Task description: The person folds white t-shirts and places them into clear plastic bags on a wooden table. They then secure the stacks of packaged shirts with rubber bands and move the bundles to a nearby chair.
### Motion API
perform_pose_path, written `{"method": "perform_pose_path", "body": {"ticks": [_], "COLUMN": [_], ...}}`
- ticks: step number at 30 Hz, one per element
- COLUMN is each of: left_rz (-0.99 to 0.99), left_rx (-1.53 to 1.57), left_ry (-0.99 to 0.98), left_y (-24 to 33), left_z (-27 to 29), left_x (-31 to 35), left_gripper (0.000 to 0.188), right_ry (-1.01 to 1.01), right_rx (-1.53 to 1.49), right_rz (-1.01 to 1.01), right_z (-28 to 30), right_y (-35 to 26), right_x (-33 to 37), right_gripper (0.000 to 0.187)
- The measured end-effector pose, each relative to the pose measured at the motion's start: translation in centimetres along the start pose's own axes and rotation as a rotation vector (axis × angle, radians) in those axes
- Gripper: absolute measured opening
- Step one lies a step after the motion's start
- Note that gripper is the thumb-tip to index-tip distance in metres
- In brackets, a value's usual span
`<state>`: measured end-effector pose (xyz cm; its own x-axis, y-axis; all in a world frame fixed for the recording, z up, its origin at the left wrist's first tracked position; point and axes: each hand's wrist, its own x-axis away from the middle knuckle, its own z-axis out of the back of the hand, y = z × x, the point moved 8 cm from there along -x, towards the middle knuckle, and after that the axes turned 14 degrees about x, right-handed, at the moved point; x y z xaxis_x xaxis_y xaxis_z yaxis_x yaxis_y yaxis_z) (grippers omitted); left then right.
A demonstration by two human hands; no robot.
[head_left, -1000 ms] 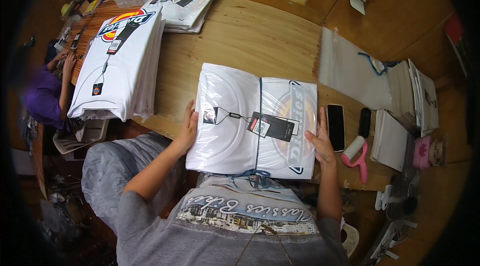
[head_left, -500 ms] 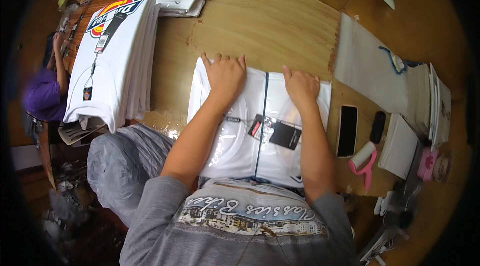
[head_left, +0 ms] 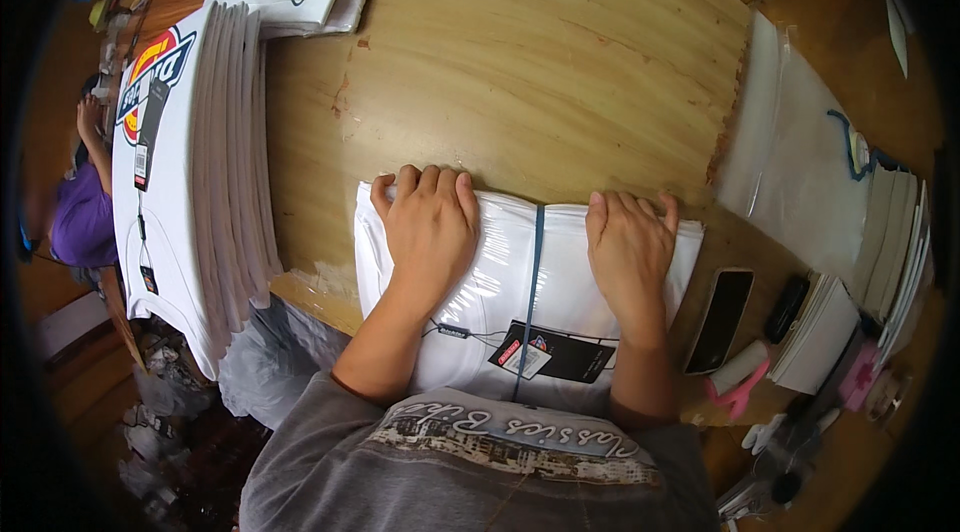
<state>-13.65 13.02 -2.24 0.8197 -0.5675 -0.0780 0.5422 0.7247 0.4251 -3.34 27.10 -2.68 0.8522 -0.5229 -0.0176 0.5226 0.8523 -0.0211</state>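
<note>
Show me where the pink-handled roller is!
In the head view, the pink-handled roller lies at the lower right on the table, just below the phone and right of the person's right forearm.

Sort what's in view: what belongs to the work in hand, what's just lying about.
In the work:
- white bundle, under left hand and right hand
- cord across it
- black tag
- probably the shirt stack

Apparently lying about, untouched:
- phone
- pink-handled roller

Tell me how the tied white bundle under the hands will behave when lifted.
The bundle probably feels slippery, given its glossy clear plastic. It likely flexes somewhat, being folded cloth, yet should hold together, since a blue cord crosses it.
</note>
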Motion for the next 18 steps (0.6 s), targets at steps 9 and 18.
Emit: {"method": "perform_pose_path", "body": {"ticks": [9,18], "left_rz": [-0.144,0.319], "left_rx": [0.263,1.082], "left_ry": [0.108,-0.301], "left_y": [0.6,-13.7], "left_z": [4.0,0.9], "left_x": [0.3,11.9], "left_gripper": [0.031,0.054], "right_ry": [0.238,-0.616], "right_rx": [-0.107,-0.754], "right_rz": [0.017,-0.561], "right_z": [3.4,-2.3], "right_y": [0.4,10.2], "right_x": [0.9,16.7], "right_gripper": [0.029,0.078]}}
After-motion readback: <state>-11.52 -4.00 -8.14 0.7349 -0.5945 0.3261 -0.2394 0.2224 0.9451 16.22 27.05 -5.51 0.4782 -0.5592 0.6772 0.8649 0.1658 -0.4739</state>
